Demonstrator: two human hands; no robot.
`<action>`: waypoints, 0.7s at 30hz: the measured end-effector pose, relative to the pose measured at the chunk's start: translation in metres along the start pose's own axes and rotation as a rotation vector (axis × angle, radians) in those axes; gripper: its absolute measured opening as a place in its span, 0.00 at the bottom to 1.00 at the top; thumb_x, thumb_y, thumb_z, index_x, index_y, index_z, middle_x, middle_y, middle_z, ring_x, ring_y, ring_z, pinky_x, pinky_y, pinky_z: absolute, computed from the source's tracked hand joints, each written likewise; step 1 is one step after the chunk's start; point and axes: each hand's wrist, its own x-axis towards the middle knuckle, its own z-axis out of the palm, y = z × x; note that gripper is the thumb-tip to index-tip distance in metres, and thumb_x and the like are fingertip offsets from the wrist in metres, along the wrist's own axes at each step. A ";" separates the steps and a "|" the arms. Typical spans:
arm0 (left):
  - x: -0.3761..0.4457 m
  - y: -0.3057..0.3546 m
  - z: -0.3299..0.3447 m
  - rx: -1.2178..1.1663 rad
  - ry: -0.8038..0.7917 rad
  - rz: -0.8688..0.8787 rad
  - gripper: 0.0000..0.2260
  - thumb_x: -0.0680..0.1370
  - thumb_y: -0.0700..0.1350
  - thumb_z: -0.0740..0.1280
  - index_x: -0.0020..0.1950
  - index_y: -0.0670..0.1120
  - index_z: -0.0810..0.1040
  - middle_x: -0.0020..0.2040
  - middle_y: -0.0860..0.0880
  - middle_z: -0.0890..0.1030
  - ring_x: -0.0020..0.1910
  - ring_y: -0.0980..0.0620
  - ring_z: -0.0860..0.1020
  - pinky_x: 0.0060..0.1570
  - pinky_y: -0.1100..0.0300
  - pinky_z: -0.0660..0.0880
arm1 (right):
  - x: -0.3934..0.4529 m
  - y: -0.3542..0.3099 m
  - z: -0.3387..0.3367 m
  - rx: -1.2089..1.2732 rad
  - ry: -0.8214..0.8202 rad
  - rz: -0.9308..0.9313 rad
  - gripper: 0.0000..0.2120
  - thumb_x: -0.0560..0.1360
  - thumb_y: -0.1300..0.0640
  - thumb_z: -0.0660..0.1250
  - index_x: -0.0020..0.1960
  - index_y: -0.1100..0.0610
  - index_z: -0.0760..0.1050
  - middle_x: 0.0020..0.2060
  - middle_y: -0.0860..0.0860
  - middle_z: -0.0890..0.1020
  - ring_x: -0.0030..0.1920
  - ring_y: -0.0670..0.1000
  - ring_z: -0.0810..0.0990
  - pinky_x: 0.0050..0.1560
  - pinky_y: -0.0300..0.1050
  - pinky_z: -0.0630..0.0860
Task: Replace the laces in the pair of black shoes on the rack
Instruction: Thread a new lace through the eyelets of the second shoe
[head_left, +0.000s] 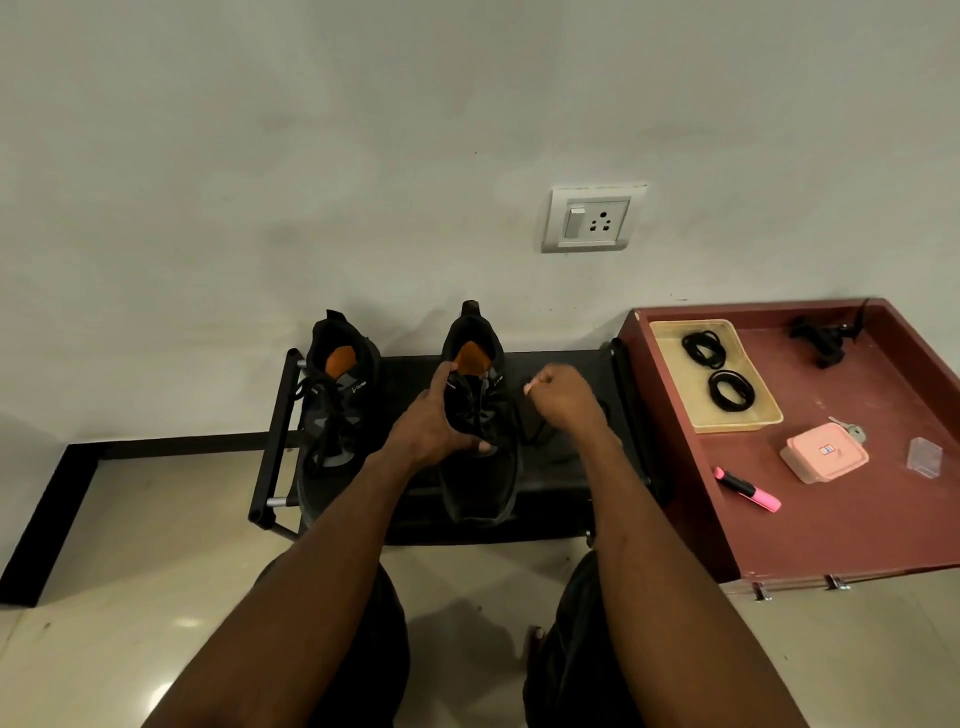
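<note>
Black right shoe (480, 415) on rack (561, 374), tongue area gripped by left hand (434, 421). Right hand (558, 397) fisted beside it, apparently pinching a lace (535, 428); grip hard to confirm, black on black.

Two black shoes on a low rack, hands busy at one

The left hand (434, 421) grips the right-hand shoe (480, 441) over its tongue; the right hand (563, 397) pinches a black lace (535, 431) beside it. The other shoe (332, 415) sits laced on the rack (275, 426).
</note>
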 end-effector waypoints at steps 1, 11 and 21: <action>0.000 -0.001 -0.001 -0.005 -0.005 -0.003 0.57 0.60 0.54 0.84 0.76 0.63 0.48 0.72 0.43 0.70 0.68 0.39 0.72 0.65 0.40 0.73 | -0.003 -0.005 -0.005 0.199 0.029 -0.008 0.07 0.77 0.61 0.64 0.41 0.58 0.74 0.36 0.53 0.78 0.37 0.52 0.76 0.42 0.46 0.73; 0.003 0.000 -0.001 0.021 -0.029 -0.011 0.57 0.62 0.54 0.83 0.78 0.60 0.46 0.72 0.42 0.72 0.66 0.39 0.75 0.64 0.42 0.74 | -0.048 -0.078 -0.061 0.864 0.196 -0.347 0.08 0.76 0.66 0.63 0.46 0.53 0.72 0.27 0.45 0.68 0.27 0.45 0.61 0.29 0.39 0.61; 0.004 -0.001 -0.002 0.033 -0.033 -0.042 0.57 0.64 0.52 0.83 0.79 0.59 0.45 0.73 0.40 0.71 0.68 0.37 0.73 0.66 0.40 0.72 | -0.067 -0.105 -0.064 0.671 0.253 -0.486 0.11 0.75 0.71 0.62 0.47 0.56 0.68 0.24 0.48 0.64 0.23 0.43 0.58 0.28 0.36 0.61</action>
